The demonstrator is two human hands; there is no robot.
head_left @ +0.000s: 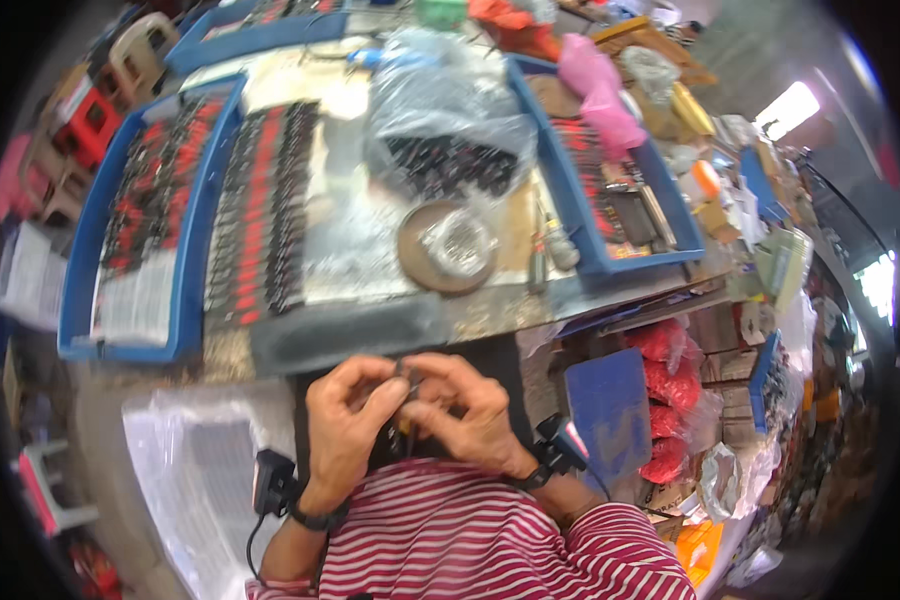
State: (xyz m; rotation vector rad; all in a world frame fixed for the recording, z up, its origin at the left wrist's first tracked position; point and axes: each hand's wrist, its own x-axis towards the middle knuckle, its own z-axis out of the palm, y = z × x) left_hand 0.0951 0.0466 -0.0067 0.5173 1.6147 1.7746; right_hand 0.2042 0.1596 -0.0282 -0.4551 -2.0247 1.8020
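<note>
My left hand and my right hand meet close to my body, just off the table's front edge. Thumbs and fingers of both are pinched together around a small dark part. Its exact kind is too small and too covered by the fingers to make out. Beyond the hands, on the table, a round brown dish holds a clear plastic-wrapped bundle. Rows of black and red slender pieces lie side by side to the left of it.
Blue trays with similar pieces stand at the left, and another blue tray at the right. A clear plastic bag of dark parts lies at the back. Near the right tray is a screwdriver. Red packets sit lower right.
</note>
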